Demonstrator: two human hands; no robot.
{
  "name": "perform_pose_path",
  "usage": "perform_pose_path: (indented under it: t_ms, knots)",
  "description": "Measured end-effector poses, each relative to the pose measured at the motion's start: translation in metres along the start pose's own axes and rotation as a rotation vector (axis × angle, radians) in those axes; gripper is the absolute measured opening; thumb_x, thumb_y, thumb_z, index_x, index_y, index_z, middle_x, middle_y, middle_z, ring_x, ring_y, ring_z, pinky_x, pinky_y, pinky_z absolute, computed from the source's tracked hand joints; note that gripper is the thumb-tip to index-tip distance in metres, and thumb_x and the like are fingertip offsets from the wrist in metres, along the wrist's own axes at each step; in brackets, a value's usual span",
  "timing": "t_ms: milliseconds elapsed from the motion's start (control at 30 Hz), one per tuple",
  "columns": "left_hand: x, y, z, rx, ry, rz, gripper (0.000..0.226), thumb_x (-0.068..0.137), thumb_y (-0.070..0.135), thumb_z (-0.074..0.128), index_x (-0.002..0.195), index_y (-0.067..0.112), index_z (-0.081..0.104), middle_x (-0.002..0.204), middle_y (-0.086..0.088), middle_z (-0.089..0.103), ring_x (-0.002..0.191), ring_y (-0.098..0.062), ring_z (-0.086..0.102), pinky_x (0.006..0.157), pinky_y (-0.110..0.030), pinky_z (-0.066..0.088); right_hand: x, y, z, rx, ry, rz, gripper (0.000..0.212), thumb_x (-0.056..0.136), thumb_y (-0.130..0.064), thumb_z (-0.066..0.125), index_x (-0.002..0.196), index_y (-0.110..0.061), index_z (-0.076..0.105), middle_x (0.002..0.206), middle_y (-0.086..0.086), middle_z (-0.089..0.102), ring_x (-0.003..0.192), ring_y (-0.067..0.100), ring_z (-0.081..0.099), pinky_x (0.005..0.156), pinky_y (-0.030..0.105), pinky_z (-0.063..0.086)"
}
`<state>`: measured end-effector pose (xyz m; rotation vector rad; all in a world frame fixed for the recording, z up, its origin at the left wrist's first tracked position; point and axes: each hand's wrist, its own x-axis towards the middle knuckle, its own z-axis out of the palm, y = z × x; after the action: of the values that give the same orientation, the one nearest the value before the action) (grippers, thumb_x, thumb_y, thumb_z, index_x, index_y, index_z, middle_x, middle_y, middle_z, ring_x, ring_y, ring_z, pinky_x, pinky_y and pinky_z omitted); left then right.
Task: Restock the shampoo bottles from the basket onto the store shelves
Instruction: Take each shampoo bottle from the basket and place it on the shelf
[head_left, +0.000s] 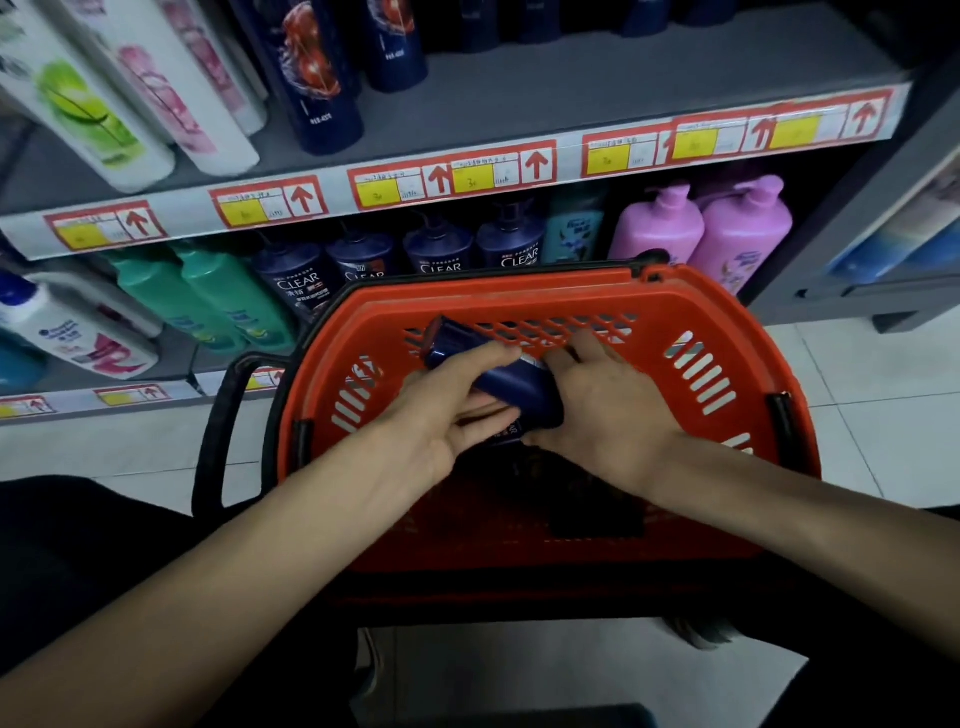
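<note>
1. Inside the red basket (691, 296), close to its far slotted wall: a dark blue shampoo bottle (498, 374), lying tilted, cap end up and to the left, base end down and to the right.
2. Left hand (441, 421): palm turned up, thumb laid across the top side of the bottle, fingers curled under it, so a firm grip on the middle part.
3. Right hand (613, 410): back turned to the camera, closed over the base end of the same bottle, fingers bent down behind it toward the basket wall.
4. Just under the bottle, between both hands: a piece of another dark thing with pale letters, too hidden to name.
5. Basket directly in front of the shelves, with a black handle (218, 415) hanging out at its left side, over the pale tiled floor (857, 395).
6. On the upper shelf (571, 93): white bottles (83, 104) with green and pink labels at the left, tall dark blue bottles (317, 78) beside them, and plain grey board further right.
7. Along the shelf edge: red-framed price tags (452, 179) with yellow fields and red arrows pointing up.
8. On the lower shelf (176, 358), from left to right: teal bottles (208, 296), a row of dark blue CLEAR pump bottles (511, 244), one light teal bottle, then two pink pump bottles (701, 228).
9. Both forearms bare, reaching in from the bottom corners.
</note>
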<state>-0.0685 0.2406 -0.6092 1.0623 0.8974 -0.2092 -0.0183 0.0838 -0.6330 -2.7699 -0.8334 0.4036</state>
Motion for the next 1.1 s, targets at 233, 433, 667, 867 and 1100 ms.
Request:
perform_pose_path:
  t_ms: [233,433,667,867,1100]
  knots:
    - [-0.011,0.025,-0.002,0.06,-0.072,-0.031,0.061,0.078,0.042,0.086,0.116,0.0,0.063,0.109,-0.022,0.072,0.09,-0.029,0.078,0.074,-0.042,0.065,0.012,0.011,-0.02,0.384,0.122,0.061,0.066,0.067,-0.03,0.093,0.115,-0.026,0.048,0.106,-0.005,0.066,0.088,0.017,0.065,0.072,0.029,0.048]
    - [-0.01,0.045,-0.012,0.082,-0.2,0.032,0.065,0.088,0.057,0.071,0.124,0.003,0.066,0.114,-0.016,0.077,0.101,-0.029,0.077,0.084,-0.04,0.064,0.009,0.018,-0.036,1.103,0.024,0.218,0.051,0.069,-0.016,0.093,0.11,-0.014,0.064,0.097,0.005,0.077,0.09,0.023,0.075,0.082,0.036,0.06]
    - [-0.011,0.037,-0.015,0.202,-0.2,0.097,0.051,0.093,0.055,0.066,0.122,0.014,0.071,0.115,-0.008,0.078,0.105,-0.021,0.076,0.093,-0.036,0.06,-0.008,0.008,-0.049,1.504,-0.129,0.213,0.034,0.085,-0.01,0.075,0.118,-0.003,0.072,0.113,0.016,0.075,0.108,0.033,0.072,0.096,0.046,0.057]
    - [-0.025,0.033,-0.01,0.31,-0.222,0.238,0.044,0.088,0.051,0.071,0.122,0.021,0.074,0.116,-0.005,0.078,0.107,-0.019,0.075,0.092,-0.035,0.059,-0.008,0.004,-0.065,1.788,-0.227,0.325,0.045,0.091,-0.015,0.058,0.135,-0.002,0.063,0.134,0.017,0.066,0.126,0.04,0.06,0.114,0.056,0.041]
    - [-0.049,0.041,0.003,0.419,-0.262,0.41,0.028,0.094,0.04,0.073,0.118,0.027,0.076,0.119,-0.002,0.077,0.114,-0.024,0.072,0.102,-0.048,0.055,-0.002,0.008,-0.086,2.012,-0.198,0.25,0.049,0.091,-0.014,0.054,0.137,0.001,0.06,0.133,0.019,0.064,0.116,0.034,0.059,0.117,0.054,0.036]
